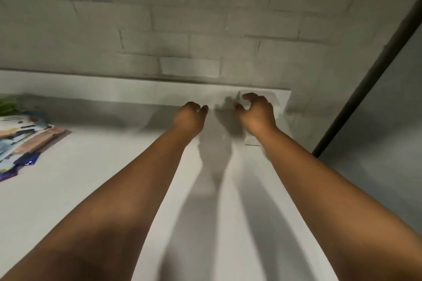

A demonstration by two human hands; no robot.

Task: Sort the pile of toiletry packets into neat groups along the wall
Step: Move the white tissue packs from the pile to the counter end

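Note:
A pile of colourful toiletry packets [21, 141] lies at the far left of the white counter [91, 166]. Both my arms reach forward to the counter's right end, by the brick wall [205, 29]. A flat white packet [277, 100] lies there against the wall. My right hand [257, 114] is over it, thumb and curled fingers around its left edge. My left hand [190, 118] is just to the left of it, fingers curled under, with nothing visible in it. The frame is blurred and the right hand hides most of the packet.
A green item [8, 104] shows behind the pile at the left edge. A dark pole [365, 75] slants down just right of the counter's end, where the counter stops beside a grey surface [388, 132].

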